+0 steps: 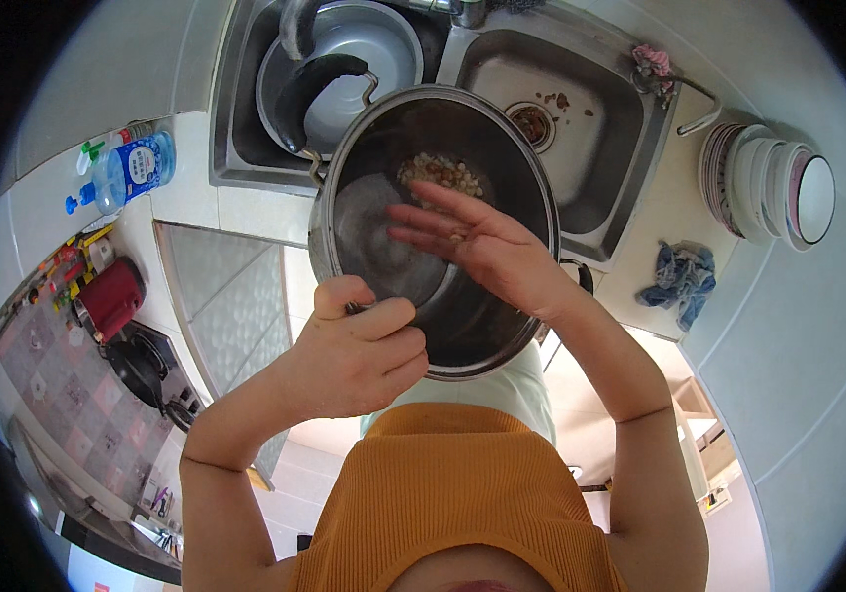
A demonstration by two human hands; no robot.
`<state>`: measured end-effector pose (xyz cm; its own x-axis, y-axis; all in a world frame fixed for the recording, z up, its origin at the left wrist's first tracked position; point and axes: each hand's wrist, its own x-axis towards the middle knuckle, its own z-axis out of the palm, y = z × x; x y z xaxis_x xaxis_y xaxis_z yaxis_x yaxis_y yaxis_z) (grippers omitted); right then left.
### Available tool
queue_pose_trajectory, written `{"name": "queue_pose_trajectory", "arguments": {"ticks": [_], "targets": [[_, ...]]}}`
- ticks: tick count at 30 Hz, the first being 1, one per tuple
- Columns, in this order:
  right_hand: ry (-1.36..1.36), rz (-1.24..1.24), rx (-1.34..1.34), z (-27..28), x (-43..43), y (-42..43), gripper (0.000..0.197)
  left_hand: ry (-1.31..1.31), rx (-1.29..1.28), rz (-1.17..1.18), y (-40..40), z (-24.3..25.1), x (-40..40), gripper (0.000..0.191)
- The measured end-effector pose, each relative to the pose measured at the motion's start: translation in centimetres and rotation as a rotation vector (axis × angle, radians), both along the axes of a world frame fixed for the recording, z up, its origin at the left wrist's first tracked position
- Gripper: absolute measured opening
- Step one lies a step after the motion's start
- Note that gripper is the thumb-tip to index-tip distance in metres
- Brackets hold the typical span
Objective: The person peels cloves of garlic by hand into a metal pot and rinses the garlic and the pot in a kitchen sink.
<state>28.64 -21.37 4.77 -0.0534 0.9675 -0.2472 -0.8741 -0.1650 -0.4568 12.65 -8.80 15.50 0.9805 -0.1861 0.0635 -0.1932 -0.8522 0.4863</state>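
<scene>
A large, deep steel pot [482,340] with black-gripped side handles is held in front of me, overlapping the near edge of the sink. My left hand [367,355] is closed around its near-left rim, thumb up. Inside the pot, a small heap of pale kernels or beans [441,176] lies toward the far wall. Over the pot's interior reaches my right hand [486,248], fingers extended and slightly apart. A small pale bit clings to that hand near the fingers' base, and the hand holds nothing else that I can see.
The double steel sink has a metal basin [393,44] in its left bowl and brown scraps near the drain [530,126] in its right. Stacked bowls [763,185] and a crumpled blue cloth [682,281] are right. Left are a detergent bottle [134,172] and a red kettle [108,300].
</scene>
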Motion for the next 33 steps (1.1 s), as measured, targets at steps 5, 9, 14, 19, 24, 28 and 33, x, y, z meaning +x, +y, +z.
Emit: {"name": "queue_pose_trajectory", "arguments": {"ticks": [5,9,14,19,24,28,33], "targets": [[-0.161,-0.020,-0.006,0.3,-0.3,-0.6,0.053,-0.010,0.011,-0.006,-0.2,0.1,0.1,0.011],[-0.279,0.039,-0.046,0.4,0.2,-0.8,0.052,0.025,0.016,-0.033,-0.2,0.2,0.1,0.011],[-0.277,0.084,-0.113,0.9,0.8,-0.6,0.052,0.015,0.025,-0.039,-0.3,0.1,0.0,0.010],[-0.432,-0.014,-0.069,-0.3,-0.1,-0.9,0.053,0.015,0.013,-0.029,-0.4,0.0,0.0,0.010],[0.059,-0.114,0.005,-1.0,-0.2,-1.3,0.058,0.015,0.003,-0.023,-0.5,0.0,0.1,0.011],[0.025,-0.118,-0.008,-0.4,0.1,-1.2,0.054,0.012,0.016,-0.021,-0.5,0.0,0.1,0.010],[-0.108,0.013,-0.065,0.3,0.7,-0.9,0.046,0.013,0.020,-0.017,-0.6,0.1,0.3,0.010]]}}
